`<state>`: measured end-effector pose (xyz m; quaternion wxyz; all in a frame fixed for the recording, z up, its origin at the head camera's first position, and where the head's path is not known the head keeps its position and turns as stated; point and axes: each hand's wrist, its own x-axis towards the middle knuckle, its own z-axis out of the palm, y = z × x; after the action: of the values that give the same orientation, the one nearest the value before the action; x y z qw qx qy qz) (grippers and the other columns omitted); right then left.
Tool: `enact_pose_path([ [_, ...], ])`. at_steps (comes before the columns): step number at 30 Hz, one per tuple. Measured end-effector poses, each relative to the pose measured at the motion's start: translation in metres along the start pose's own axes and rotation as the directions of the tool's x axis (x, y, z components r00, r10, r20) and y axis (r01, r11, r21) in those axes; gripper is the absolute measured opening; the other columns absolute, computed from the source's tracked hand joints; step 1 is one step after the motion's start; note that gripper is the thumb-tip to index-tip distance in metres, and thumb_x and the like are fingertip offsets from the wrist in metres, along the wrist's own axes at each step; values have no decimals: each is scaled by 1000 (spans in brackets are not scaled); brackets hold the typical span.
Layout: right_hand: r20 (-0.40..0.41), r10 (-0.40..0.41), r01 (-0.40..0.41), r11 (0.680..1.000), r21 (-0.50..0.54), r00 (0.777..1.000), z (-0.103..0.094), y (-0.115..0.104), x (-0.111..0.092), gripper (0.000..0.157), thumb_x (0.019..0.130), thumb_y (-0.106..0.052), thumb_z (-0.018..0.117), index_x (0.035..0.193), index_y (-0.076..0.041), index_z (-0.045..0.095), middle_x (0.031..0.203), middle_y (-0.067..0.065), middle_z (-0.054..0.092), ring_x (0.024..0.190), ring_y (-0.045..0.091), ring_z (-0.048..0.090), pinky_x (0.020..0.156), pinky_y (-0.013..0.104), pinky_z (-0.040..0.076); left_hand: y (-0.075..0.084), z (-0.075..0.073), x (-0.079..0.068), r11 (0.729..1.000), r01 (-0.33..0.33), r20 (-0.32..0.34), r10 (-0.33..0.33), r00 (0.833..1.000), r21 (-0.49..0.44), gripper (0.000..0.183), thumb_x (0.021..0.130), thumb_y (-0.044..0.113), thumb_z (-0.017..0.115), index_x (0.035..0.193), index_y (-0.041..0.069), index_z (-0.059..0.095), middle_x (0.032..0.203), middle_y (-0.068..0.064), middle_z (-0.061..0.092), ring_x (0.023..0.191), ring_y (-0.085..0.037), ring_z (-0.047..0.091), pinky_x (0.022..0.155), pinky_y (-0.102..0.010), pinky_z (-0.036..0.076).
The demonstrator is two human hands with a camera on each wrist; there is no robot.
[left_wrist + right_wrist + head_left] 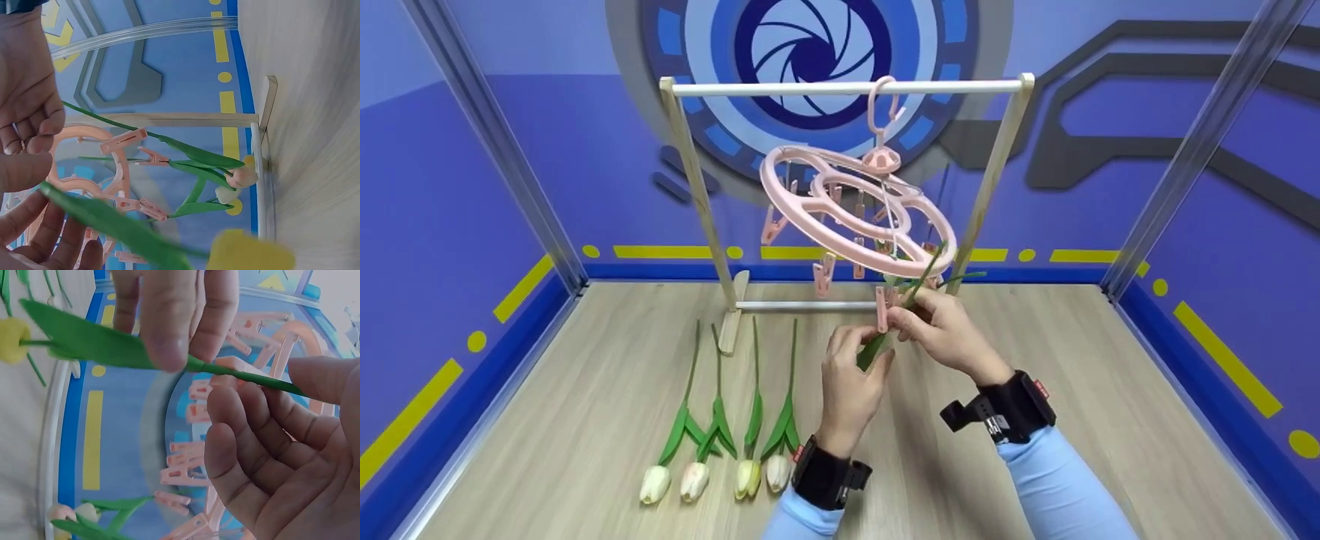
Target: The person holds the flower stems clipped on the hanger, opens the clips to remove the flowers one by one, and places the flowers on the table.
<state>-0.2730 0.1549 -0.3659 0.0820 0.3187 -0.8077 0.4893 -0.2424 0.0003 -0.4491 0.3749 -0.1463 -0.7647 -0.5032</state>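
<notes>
A yellow tulip (12,340) with green leaves and stem is held by both hands. My left hand (849,386) pinches it between thumb and fingers near the leaf base. Further up the stem, my right hand (956,337) pinches it between thumb and fingers, close beside a pink clothespin (883,309). The flower head points down, toward the table. Above hangs a pink round clip hanger (810,217), tilted down to the right. Pinkish (242,176) and white (227,194) tulips hang head-down from its clips in the left wrist view.
A wooden rack (701,187) with a white top rod (780,89) carries the hanger by its hook. Several pale tulips (694,480) lie in a row on the wooden table (547,420), left of the hands. Blue printed walls (570,150) enclose the table.
</notes>
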Motion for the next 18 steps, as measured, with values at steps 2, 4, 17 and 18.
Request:
enact_pose_path([
  [2, 5, -32, 31, 999, 10, 999, 1, -2, 1, 11, 102, -4, 62, 99, 6, 66, 83, 16, 68, 70, 16, 66, 65, 23, 53, -1, 0, 0, 1000, -5, -21, 5, 1000, 2, 25, 81, -3, 84, 102, 4, 72, 100, -7, 66, 95, -22, 66, 85, -42, 55],
  [4, 12, -51, 51, 999, 18, 999, 2, -2, 3, 11, 102, -5, 64, 96, 5, 65, 82, 17, 68, 69, 15, 65, 64, 23, 53, -1, -1, 0, 1000, -7, -36, 7, 999, -2, 21, 82, -2, 83, 99, 4, 72, 98, -7, 67, 93, -22, 66, 83, -41, 55],
  [17, -21, 3, -3, 1000, -5, 1000, -7, 3, 9, 11, 98, 4, 59, 102, 8, 69, 86, 19, 69, 69, 11, 63, 66, 22, 53, -1, -7, 3, 998, 35, -33, -37, 999, -53, 12, 88, -5, 77, 98, 2, 73, 95, -8, 68, 89, -23, 67, 81, -39, 55],
  [18, -34, 10, -11, 1000, -10, 999, -7, 4, 9, 11, 98, 4, 58, 102, 8, 68, 87, 19, 69, 68, 12, 63, 65, 22, 53, -1, -7, 3, 998, 38, -31, -40, 999, -52, 12, 88, -4, 76, 98, 2, 73, 95, -8, 68, 89, -23, 67, 81, -39, 55],
])
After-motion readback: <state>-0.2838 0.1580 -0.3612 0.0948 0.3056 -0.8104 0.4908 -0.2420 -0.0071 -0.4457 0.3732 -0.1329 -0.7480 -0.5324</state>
